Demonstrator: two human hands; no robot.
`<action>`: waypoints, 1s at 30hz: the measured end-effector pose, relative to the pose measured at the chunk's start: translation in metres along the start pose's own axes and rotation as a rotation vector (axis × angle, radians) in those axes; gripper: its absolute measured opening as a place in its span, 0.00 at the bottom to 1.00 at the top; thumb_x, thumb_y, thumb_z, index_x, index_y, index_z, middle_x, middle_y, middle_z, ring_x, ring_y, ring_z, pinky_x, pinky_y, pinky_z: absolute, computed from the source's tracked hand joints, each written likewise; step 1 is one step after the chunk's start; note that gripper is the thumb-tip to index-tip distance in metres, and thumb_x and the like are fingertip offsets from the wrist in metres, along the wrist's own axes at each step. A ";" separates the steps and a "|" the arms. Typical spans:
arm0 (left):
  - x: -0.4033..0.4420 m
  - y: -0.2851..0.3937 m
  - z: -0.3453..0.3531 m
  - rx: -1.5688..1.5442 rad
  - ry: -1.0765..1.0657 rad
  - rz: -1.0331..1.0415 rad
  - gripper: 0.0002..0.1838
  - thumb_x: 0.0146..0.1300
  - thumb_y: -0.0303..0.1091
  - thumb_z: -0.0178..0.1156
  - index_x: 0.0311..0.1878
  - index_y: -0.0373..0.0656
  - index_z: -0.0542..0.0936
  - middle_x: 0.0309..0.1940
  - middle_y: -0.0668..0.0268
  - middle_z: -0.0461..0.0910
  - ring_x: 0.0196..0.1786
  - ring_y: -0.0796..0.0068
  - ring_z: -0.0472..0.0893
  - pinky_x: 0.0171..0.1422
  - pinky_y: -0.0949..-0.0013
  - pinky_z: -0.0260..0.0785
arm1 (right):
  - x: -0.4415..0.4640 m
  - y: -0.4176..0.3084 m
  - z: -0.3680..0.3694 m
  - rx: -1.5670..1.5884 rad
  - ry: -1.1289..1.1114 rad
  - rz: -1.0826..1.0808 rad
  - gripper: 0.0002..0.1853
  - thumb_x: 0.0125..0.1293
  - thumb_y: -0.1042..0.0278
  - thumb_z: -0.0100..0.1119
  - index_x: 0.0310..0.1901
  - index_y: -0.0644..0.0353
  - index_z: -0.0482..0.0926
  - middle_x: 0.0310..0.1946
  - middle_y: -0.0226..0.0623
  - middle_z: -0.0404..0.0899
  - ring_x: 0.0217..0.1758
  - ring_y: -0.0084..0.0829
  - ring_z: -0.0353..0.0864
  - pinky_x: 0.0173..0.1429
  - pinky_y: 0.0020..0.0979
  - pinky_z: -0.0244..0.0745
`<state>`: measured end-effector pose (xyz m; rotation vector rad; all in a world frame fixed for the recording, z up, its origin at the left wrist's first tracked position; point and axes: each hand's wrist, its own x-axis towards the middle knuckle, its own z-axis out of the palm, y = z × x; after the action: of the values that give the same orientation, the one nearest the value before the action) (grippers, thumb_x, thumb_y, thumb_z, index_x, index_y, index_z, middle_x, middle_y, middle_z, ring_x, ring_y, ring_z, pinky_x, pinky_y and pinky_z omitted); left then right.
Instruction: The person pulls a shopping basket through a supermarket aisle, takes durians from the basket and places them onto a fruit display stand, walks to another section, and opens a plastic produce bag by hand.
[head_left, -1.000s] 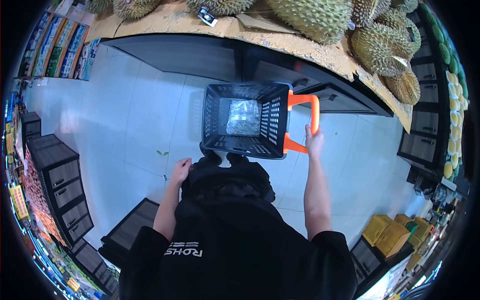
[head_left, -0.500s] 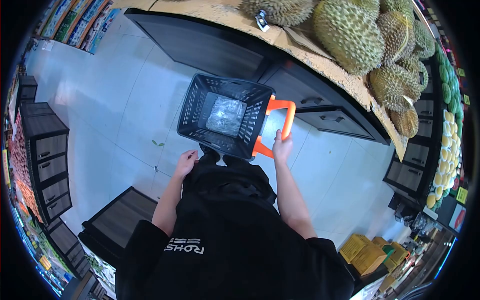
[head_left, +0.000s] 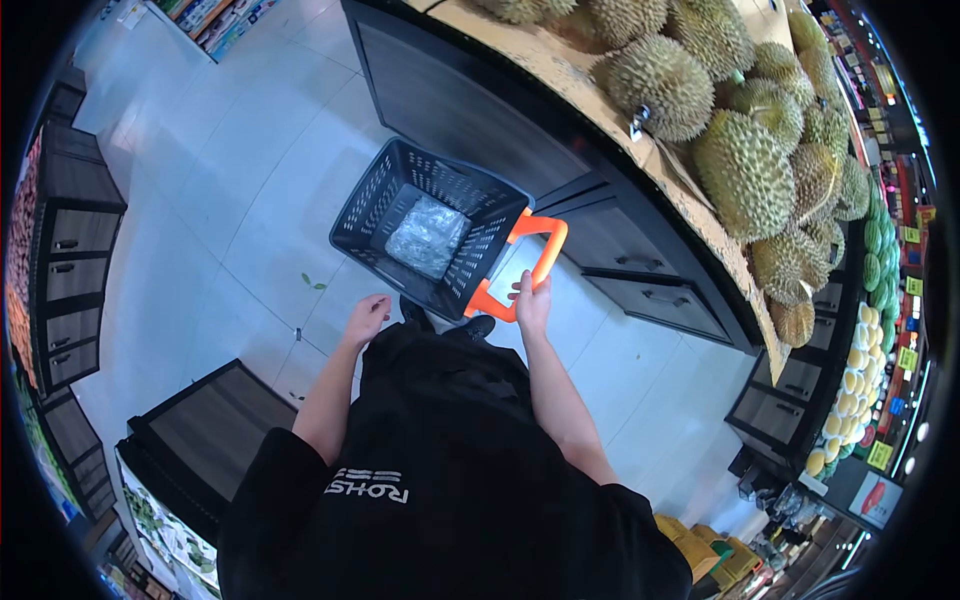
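Note:
A dark grey shopping basket (head_left: 398,275) with perforated walls stands tilted in the view, its orange handle (head_left: 553,250) at the right end. Inside, on the bottom, lies a clear crinkled plastic package (head_left: 427,237). My right hand (head_left: 532,302) is closed on the orange handle near its lower bend. To the left of my body my left hand (head_left: 370,317) hangs near the basket's lower side, not touching it, with its fingers curled; whether anything small is in them is hidden.
Spiky durians (head_left: 745,175) lie on a counter with a worn edge (head_left: 700,215) above dark cabinets (head_left: 630,245) at the upper right. A dark low unit (head_left: 215,425) stands at lower left. Drawer cabinets (head_left: 75,270) line the far left. Yellow crates (head_left: 690,550) are at lower right.
The view has turned, so the durian counter has shifted right and down. The basket appears farther left and more tilted, with my right hand still on its handle.

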<state>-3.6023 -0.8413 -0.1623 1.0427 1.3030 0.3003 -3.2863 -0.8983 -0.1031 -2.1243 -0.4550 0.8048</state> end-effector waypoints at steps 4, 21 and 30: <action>0.017 0.001 -0.024 0.055 -0.023 0.039 0.17 0.67 0.38 0.55 0.50 0.33 0.79 0.36 0.61 0.82 0.38 0.72 0.81 0.45 0.69 0.74 | -0.005 -0.023 0.029 -0.014 -0.178 0.078 0.21 0.72 0.56 0.46 0.53 0.67 0.63 0.31 0.45 0.81 0.31 0.35 0.84 0.36 0.36 0.77; 0.055 0.117 0.013 0.416 -0.153 0.452 0.27 0.63 0.51 0.56 0.55 0.37 0.76 0.41 0.50 0.81 0.46 0.51 0.81 0.50 0.57 0.73 | 0.010 -0.109 0.102 -0.680 -0.578 -0.116 0.27 0.65 0.45 0.54 0.46 0.67 0.77 0.39 0.50 0.82 0.46 0.50 0.81 0.51 0.43 0.74; 0.078 0.139 0.013 0.471 0.064 0.287 0.23 0.70 0.52 0.47 0.42 0.38 0.78 0.35 0.50 0.81 0.42 0.49 0.81 0.46 0.50 0.73 | 0.085 -0.153 0.158 -0.689 -0.346 -0.991 0.18 0.64 0.56 0.58 0.45 0.63 0.80 0.42 0.51 0.81 0.59 0.44 0.74 0.68 0.49 0.61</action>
<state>-3.5183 -0.7169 -0.1076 1.6374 1.3122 0.2476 -3.3385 -0.6689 -0.0912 -1.9126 -1.9938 0.4254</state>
